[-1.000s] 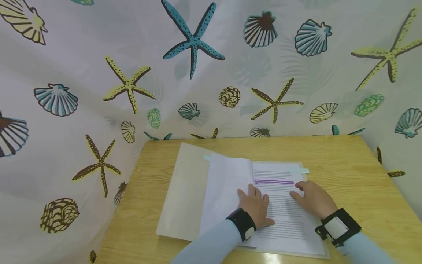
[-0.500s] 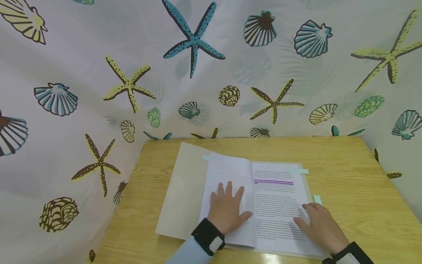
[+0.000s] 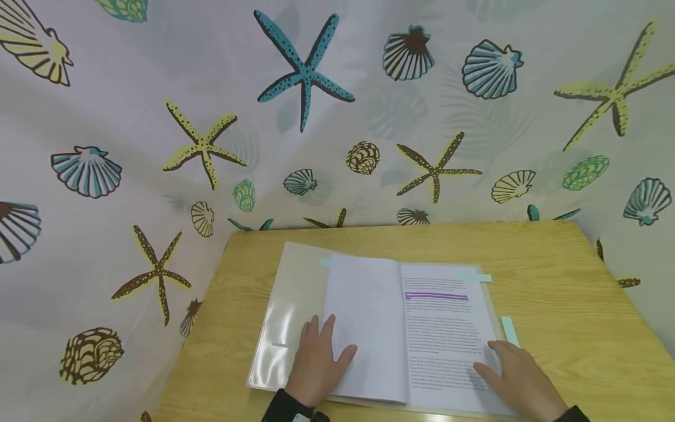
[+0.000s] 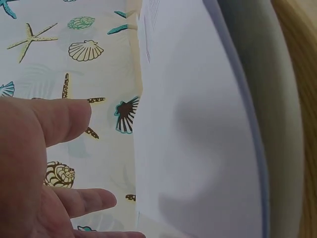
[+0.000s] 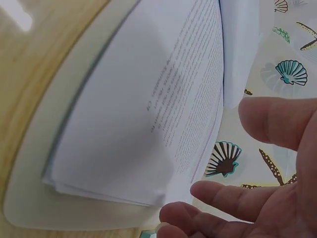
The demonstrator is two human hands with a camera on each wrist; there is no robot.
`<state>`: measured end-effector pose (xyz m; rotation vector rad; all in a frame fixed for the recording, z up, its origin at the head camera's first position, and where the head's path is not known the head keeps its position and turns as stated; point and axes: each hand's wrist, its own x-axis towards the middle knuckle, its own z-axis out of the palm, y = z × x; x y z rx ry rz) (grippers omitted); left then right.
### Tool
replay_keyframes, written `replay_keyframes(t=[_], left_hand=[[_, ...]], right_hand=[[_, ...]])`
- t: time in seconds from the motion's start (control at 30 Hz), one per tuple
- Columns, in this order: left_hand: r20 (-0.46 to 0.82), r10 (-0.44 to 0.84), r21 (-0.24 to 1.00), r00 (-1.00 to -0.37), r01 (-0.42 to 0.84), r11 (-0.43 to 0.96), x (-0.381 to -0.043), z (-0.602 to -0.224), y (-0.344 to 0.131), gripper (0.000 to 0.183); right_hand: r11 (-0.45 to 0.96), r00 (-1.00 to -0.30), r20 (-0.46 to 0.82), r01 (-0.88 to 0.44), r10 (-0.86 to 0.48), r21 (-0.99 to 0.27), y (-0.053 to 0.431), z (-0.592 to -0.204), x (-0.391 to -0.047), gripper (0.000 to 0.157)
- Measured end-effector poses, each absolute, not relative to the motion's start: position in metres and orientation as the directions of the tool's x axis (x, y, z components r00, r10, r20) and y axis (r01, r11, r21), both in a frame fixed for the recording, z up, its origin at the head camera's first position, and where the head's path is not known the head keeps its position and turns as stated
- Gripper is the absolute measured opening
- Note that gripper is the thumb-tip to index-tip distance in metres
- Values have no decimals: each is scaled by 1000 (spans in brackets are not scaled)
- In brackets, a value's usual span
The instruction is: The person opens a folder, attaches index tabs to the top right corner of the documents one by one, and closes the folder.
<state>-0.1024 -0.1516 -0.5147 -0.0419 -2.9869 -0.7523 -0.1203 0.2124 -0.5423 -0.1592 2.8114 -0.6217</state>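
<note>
An open booklet of white paper (image 3: 364, 328) lies in a cream folder (image 3: 292, 281). Its left page is blank; the right page (image 3: 443, 334) carries printed text with purple lines (image 3: 436, 296) near the top. My left hand (image 3: 316, 363), fingers straight and apart, is over the left page's outer edge and the folder cover. At the right page's lower outer edge is my right hand (image 3: 522, 378), thumb and fingers apart with nothing between them. In the right wrist view its fingertips (image 5: 181, 215) are close to the page corner.
One mint sticky tab (image 3: 484, 278) sticks out at the upper right of the pages, another tab (image 3: 509, 331) lower down. A third tab (image 3: 325, 262) shows at the upper left. Behind the wooden table (image 3: 559, 281) hangs a shell-and-starfish cloth (image 3: 337, 117).
My left hand has swept left from the gutter across the blank page to its outer edge. The right hand has slid down the right edge, uncovering the lower tab.
</note>
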Motion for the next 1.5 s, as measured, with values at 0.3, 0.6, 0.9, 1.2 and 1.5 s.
replay_keyframes(t=[0.3,0.6,0.9,1.2,1.5], left_hand=[[110,-2,359,-994,38,933,-96,-532,-153,68],[55,32,292,-998,47,955,-92,-550,-150,68],[84,47,408,-995,78,910,-89,-549,-151,65],[153,-72,687,-986,54,725,-95,-545,-158,42],[101,-197,787,-975,-42,616,-98,-540,-170,46]], right_hand=[[907,-942,-280,-52,-183,-418,211,-548,-117,78],[912,-939,-254,-118,-231,-392,212,-561,-114,68],[929,-960,-206,-109,-191,-355,203,-563,-105,62],[912,-978,-174,-34,-115,-408,202,-563,-106,61],[904,-979,-165,-35,-116,-426,206,-566,-106,68]])
